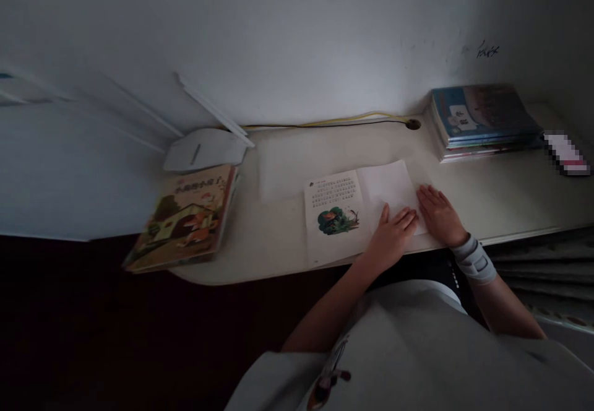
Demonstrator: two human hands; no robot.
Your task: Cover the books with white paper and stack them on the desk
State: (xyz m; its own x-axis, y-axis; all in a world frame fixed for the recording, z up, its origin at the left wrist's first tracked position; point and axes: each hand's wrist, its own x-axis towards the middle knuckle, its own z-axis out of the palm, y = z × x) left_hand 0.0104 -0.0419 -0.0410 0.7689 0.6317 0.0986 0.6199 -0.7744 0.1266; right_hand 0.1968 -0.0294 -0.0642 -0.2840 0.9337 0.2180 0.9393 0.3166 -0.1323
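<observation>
An open picture book [343,210] lies on the pale desk [288,176] in front of me. Its left page shows text above a green drawing. Its right page looks blank. My left hand [392,234] rests flat on the lower part of the right page, fingers stretched out. Beside it, my right hand [439,213] lies flat on the right edge of the same page, fingers out, with a grey band round the wrist. Neither hand holds anything.
A stack of picture books [188,219] sits at the desk's left end, overhanging the edge. A white device [204,150] lies behind it. Another book stack [482,123] stands at the back right. A yellow cable [334,121] runs along the wall to a hole [413,124].
</observation>
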